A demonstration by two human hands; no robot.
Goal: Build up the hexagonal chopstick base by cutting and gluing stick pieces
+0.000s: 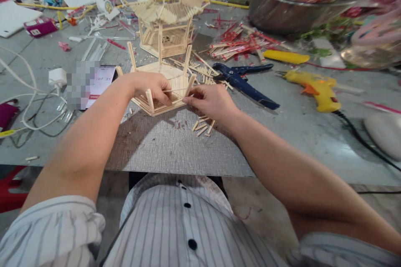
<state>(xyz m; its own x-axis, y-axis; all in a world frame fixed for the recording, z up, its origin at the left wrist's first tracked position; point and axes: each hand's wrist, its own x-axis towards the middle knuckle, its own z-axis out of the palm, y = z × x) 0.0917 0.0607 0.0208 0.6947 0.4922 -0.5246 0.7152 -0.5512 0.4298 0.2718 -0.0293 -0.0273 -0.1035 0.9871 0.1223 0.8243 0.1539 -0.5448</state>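
Observation:
A six-sided wooden stick base stands before me, with short upright posts at its corners. My left hand reaches over its near left side, fingers bent down inside the frame. A thin wooden stick runs from those fingers toward the right front post. Beside that post, my right hand is closed, thumb and index finger pinched at the stick's right end. The fingertips partly hide what they grip. Directly behind stands a taller pagoda model made of the same sticks.
Blue cutters and a yellow glue gun lie to the right. Cut stick pieces are scattered by my right hand. A steel bowl with wrapped chopsticks stands at back right. A phone and white charger lie left.

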